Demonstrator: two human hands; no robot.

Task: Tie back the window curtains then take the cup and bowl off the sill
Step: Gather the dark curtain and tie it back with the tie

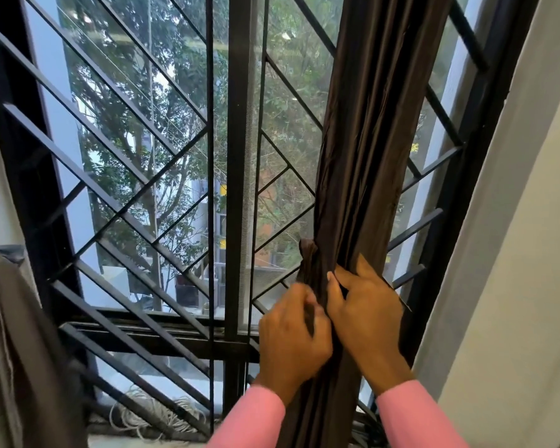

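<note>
The right curtain [366,140], dark brown and glossy, hangs gathered into a narrow bunch in front of the window grille. A brown tie strip [307,257] sticks up at the bunch's left side. My left hand [291,337] is closed around the tie's lower end, against the bunch. My right hand [366,312] presses on the gathered fabric from the right, thumb and forefinger pinching at the tie. The left curtain [10,350], grey-brown, hangs bunched at the left edge with a band [0,250] around it. No cup or bowl is in view.
A black metal grille [136,176] with diagonal bars covers the window, with a mesh screen frame [240,156] at the centre. A coil of pale rope [149,412] lies on the sill at the bottom. A white wall [514,253] stands at the right.
</note>
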